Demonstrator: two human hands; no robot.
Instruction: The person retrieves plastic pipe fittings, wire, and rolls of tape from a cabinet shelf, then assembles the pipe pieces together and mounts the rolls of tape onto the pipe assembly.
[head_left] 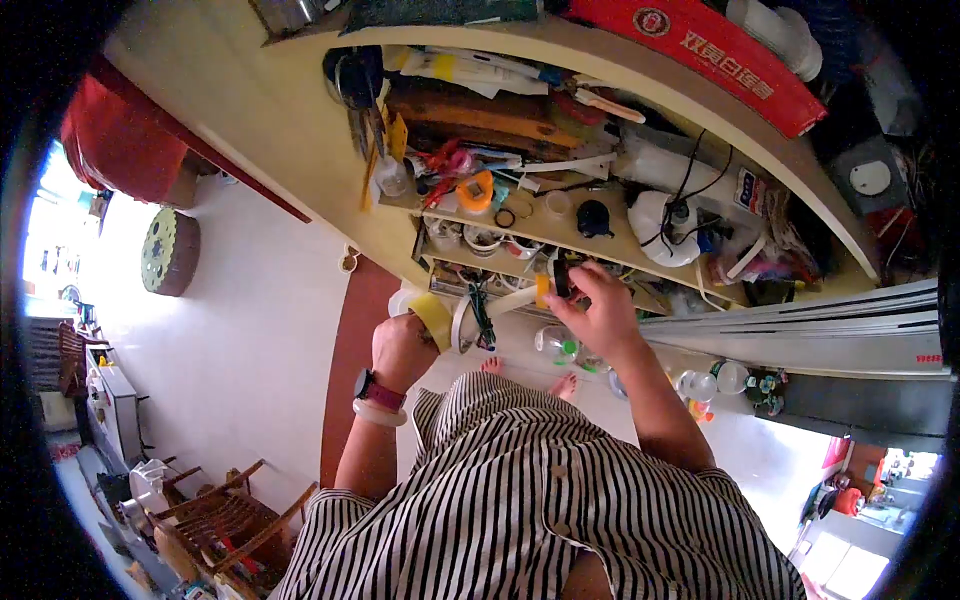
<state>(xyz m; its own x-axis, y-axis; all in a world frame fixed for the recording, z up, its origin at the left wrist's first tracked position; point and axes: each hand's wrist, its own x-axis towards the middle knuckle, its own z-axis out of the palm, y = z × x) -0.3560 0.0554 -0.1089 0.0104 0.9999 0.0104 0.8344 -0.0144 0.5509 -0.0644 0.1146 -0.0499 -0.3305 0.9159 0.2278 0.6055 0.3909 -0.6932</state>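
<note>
My left hand (402,345), wearing a watch and a pale bangle, is closed at the shelf's lower front. It grips a roll of yellowish tape (433,320). Against that roll stands a white ring-shaped roll (464,326), and a dark bundled cable (481,308) hangs just beyond it. My right hand (603,312) pinches a small black roll of tape (561,278) between thumb and fingers. Beside the black roll is an orange-yellow roll (543,290). A pale bar (512,300) runs between the two hands; whether it belongs to the rolls or the drawer, I cannot tell.
A cluttered shelf unit (400,232) holds an orange tape measure (475,192), a white jug (664,228) and a black cap-like item (594,218). Plastic bottles (556,345) stand on the floor below. A wooden chair (240,520) and a round stool (170,252) are at left.
</note>
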